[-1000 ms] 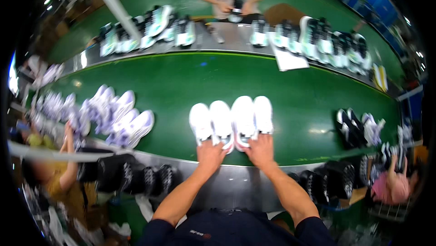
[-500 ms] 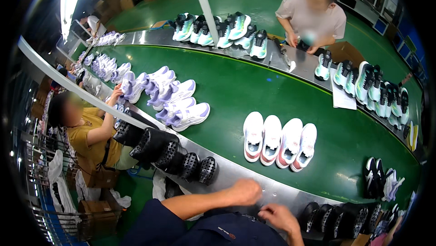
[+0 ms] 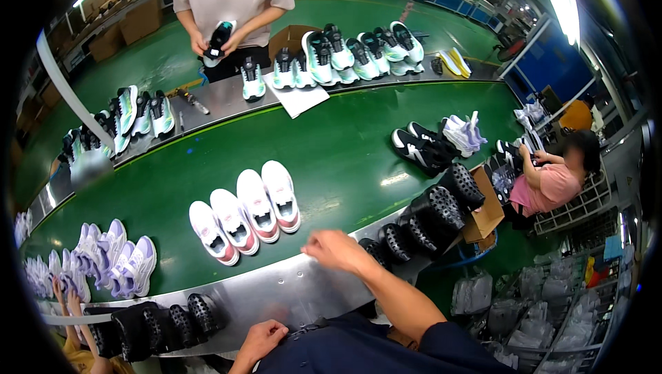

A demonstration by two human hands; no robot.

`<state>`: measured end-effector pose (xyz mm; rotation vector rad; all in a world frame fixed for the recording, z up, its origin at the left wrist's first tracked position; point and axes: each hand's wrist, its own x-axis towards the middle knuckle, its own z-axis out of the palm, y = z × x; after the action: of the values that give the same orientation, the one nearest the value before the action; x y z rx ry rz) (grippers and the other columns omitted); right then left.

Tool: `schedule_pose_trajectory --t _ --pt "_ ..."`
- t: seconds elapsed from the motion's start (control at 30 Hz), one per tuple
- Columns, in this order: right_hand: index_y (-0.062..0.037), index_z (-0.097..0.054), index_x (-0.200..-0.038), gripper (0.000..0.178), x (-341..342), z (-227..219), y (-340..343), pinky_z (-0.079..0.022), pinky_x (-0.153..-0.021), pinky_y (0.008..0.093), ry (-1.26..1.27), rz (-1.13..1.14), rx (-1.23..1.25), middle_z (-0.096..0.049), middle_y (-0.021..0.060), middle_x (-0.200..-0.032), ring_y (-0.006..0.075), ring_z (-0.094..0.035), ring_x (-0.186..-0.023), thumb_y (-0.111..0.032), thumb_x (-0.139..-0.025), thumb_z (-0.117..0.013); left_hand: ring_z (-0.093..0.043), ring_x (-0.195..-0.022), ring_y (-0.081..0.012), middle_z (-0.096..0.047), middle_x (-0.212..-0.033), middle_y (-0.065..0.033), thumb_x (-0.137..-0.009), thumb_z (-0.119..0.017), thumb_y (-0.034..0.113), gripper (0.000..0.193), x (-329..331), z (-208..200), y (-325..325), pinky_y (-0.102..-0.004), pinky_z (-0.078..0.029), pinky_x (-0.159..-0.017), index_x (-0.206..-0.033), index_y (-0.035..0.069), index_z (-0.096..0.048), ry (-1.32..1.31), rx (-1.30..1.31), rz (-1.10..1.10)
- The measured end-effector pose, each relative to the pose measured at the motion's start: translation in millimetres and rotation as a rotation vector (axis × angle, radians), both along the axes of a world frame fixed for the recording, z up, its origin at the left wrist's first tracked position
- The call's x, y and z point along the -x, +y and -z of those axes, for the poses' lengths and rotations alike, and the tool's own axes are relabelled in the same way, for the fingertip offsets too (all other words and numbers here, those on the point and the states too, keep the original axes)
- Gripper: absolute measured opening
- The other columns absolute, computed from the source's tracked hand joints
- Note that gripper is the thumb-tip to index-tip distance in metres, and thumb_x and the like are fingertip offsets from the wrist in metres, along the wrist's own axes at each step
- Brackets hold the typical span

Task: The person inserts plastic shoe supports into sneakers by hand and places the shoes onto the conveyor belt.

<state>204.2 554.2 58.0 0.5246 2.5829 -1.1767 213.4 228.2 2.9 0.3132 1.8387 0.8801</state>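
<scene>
My left hand [image 3: 263, 339] is low in front of my waist, at the near metal ledge [image 3: 276, 294], its fingers curled in and nothing seen in them. My right hand [image 3: 333, 247] reaches over the edge of the green belt [image 3: 345, 188], its fingers bent and drawn together, with no object visible in them. Just left of it, apart from it, stand several white sneakers [image 3: 255, 201] with reddish heels, side by side on the belt. Black perforated shoe forms [image 3: 396, 241] stand on the ledge to the right of my right hand.
White-and-purple sneakers [image 3: 138, 267] line the belt at left; more black forms [image 3: 181, 319] stand on the near ledge. Black sneakers [image 3: 422, 150] lie at right, beside a carton [image 3: 488, 212]. Across the belt a person [image 3: 234, 8] holds a shoe beside mint-green sneakers [image 3: 321, 56]. Another person sits at right.
The view has swung right, so the sneakers now appear farther left. My right hand has moved from near my waist out over the belt edge; my left hand has drawn back toward my waist.
</scene>
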Motion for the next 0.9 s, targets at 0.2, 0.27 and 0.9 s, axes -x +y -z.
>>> schedule_pose_trajectory --t 0.2,0.27,0.9 --pt "-0.0006 -0.072 -0.102 0.038 44 34 50 -0.055 -0.088 0.0476 -0.317 -0.009 -0.287 -0.072 0.0221 -0.108 0.0411 -0.069 -0.102 -0.035 -0.088 -0.067 -0.068 -0.078 -0.0333 -0.071 -0.086 -0.0174 -0.088 -0.07 0.023 0.022 9 -3 32 -0.0408 -0.054 -0.074 -0.094 0.002 -0.073 0.41 -0.086 -0.015" --pt "-0.0008 -0.071 -0.106 0.035 51 57 90 -0.055 -0.091 0.0476 -0.3 0.153 -0.368 -0.071 0.023 -0.113 0.0415 -0.069 -0.103 -0.029 -0.085 -0.067 -0.068 -0.082 -0.0348 -0.071 -0.088 -0.0175 -0.088 -0.07 0.023 0.022 14 10 31 -0.0426 -0.054 -0.075 -0.093 0.002 -0.072 0.442 -0.049 0.002" --pt "-0.0174 -0.047 -0.14 0.062 1 177 550 -0.048 -0.104 0.0545 -0.958 0.918 -0.831 -0.05 0.0135 -0.146 0.0364 -0.053 -0.133 -0.017 -0.085 -0.074 -0.063 -0.093 -0.0424 -0.067 -0.095 -0.0216 -0.093 -0.063 0.021 0.02 16 24 70 -0.0479 -0.05 -0.083 -0.097 0.001 -0.068 0.432 0.116 -0.207"
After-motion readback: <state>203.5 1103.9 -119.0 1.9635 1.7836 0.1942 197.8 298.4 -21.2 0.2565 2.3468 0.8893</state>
